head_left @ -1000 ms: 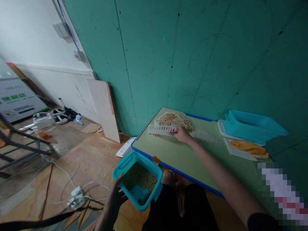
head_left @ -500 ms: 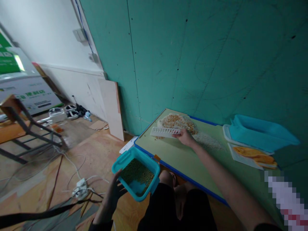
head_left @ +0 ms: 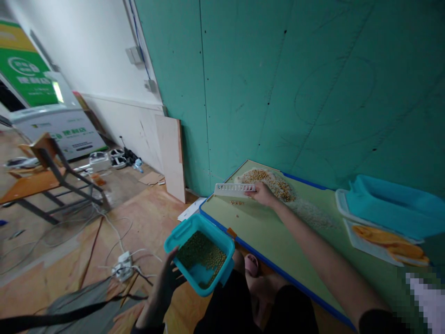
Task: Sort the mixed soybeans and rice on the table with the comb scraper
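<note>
My left hand [head_left: 167, 277] grips the near left side of a teal plastic container [head_left: 226, 237], thumb over the rim. Inside lie dark green beans [head_left: 195, 248] and tan beans [head_left: 216, 260], with some bare bottom showing. The container is tilted beside the table edge, above my lap. My right hand [head_left: 263, 194] is closed on one end of a long white slotted plastic piece [head_left: 231, 189], held near the table's left corner. Behind and right of that hand, a pile of tan beans [head_left: 259, 175] mixed with white grains [head_left: 314, 215] spreads over the green table [head_left: 264, 236].
A bigger teal bin [head_left: 389, 208] stands at the table's right, by an orange cloth [head_left: 389, 241] on a white tray. The green wall [head_left: 243, 93] backs the table. A power strip [head_left: 123, 266] with cables lies on the floor, and a chair [head_left: 52, 178] stands farther left.
My right hand has moved the slotted piece left, away from the pile, leaving a few tan beans showing on the table. The left hand still holds the container. The view has turned slightly left.
</note>
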`<state>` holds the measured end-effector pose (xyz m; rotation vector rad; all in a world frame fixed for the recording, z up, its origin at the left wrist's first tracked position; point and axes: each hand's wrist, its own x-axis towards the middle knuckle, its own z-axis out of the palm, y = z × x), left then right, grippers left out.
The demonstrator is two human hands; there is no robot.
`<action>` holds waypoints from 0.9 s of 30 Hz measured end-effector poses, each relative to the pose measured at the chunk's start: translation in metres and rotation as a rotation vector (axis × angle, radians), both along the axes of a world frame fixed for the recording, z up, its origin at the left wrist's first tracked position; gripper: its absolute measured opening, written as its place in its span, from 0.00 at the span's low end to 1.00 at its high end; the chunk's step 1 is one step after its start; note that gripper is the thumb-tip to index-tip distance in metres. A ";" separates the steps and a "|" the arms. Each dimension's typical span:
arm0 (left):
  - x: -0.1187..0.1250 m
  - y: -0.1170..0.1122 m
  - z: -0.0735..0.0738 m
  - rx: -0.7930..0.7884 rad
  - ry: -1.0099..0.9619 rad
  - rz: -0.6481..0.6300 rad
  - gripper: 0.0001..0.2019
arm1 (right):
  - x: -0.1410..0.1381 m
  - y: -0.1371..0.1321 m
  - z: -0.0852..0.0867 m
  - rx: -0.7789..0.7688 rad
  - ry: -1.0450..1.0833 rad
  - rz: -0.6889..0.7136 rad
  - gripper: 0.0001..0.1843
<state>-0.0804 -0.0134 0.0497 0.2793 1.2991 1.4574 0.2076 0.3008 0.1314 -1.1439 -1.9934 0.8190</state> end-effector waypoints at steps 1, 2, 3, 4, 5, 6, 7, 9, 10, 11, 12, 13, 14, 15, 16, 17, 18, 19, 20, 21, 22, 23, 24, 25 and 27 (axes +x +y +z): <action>0.001 -0.002 0.001 -0.005 -0.007 0.009 0.41 | 0.001 0.001 0.000 -0.011 0.006 0.021 0.08; 0.003 -0.003 0.002 0.000 -0.015 0.015 0.40 | 0.002 0.001 0.000 -0.021 0.011 0.045 0.08; 0.004 -0.005 0.002 0.011 -0.023 0.021 0.40 | 0.002 0.000 0.001 -0.031 0.013 0.070 0.09; 0.005 -0.006 0.003 0.022 -0.034 0.023 0.39 | 0.003 -0.002 0.002 -0.039 0.012 0.097 0.11; 0.006 -0.006 0.003 0.025 -0.046 0.028 0.39 | 0.003 -0.004 0.004 -0.047 0.011 0.120 0.13; 0.006 -0.006 0.002 0.025 -0.055 0.029 0.38 | 0.003 -0.006 0.006 -0.054 0.011 0.140 0.14; 0.006 -0.006 0.001 0.025 -0.056 0.029 0.38 | 0.004 -0.009 0.008 -0.062 0.010 0.159 0.15; 0.004 -0.005 -0.003 0.024 -0.040 0.021 0.39 | 0.004 -0.017 0.015 -0.074 0.004 0.185 0.16; 0.002 -0.005 -0.005 0.016 -0.026 0.018 0.41 | 0.005 -0.021 0.018 -0.076 -0.002 0.193 0.16; 0.002 -0.005 -0.008 0.012 -0.013 0.009 0.43 | 0.006 -0.025 0.021 -0.078 -0.009 0.202 0.16; 0.001 -0.004 -0.010 0.020 -0.008 -0.006 0.43 | 0.006 -0.029 0.024 -0.078 -0.015 0.212 0.16; 0.002 -0.004 -0.012 0.029 -0.002 -0.014 0.44 | 0.008 -0.033 0.027 -0.079 -0.020 0.223 0.17; 0.003 -0.004 -0.013 0.048 0.006 -0.023 0.43 | 0.010 -0.038 0.030 -0.080 -0.024 0.235 0.18; 0.005 -0.005 -0.014 0.055 0.010 -0.023 0.43 | 0.012 -0.043 0.032 -0.081 -0.026 0.246 0.19; 0.007 -0.005 -0.014 0.058 0.014 -0.018 0.42 | 0.017 -0.048 0.034 -0.082 -0.029 0.255 0.20; 0.009 -0.005 -0.014 0.049 0.016 -0.008 0.41 | 0.022 -0.055 0.036 -0.080 -0.026 0.251 0.22; 0.012 -0.006 -0.014 0.031 0.018 0.007 0.40 | 0.030 -0.064 0.037 -0.073 -0.019 0.230 0.23; 0.014 -0.006 -0.014 0.015 0.022 0.021 0.39 | 0.039 -0.075 0.038 -0.060 -0.018 0.195 0.24; 0.015 -0.006 -0.015 0.001 0.027 0.033 0.38 | 0.050 -0.087 0.038 -0.034 -0.006 0.116 0.24; 0.015 -0.006 -0.016 -0.011 0.032 0.045 0.38 | 0.061 -0.102 0.037 0.000 -0.028 0.027 0.23; 0.015 -0.006 -0.016 -0.020 0.034 0.052 0.38 | 0.074 -0.118 0.035 0.052 -0.089 -0.075 0.21; 0.014 -0.005 -0.017 -0.026 0.025 0.050 0.39 | 0.086 -0.136 0.032 0.100 -0.167 -0.175 0.19; 0.013 -0.004 -0.018 -0.042 0.004 0.041 0.39 | 0.097 -0.153 0.029 0.138 -0.241 -0.266 0.19; 0.012 -0.003 -0.018 -0.064 -0.019 0.029 0.40 | 0.106 -0.170 0.025 0.169 -0.304 -0.339 0.20; 0.010 0.000 -0.016 -0.146 -0.068 -0.012 0.40 | 0.117 -0.199 0.018 0.249 -0.384 -0.461 0.22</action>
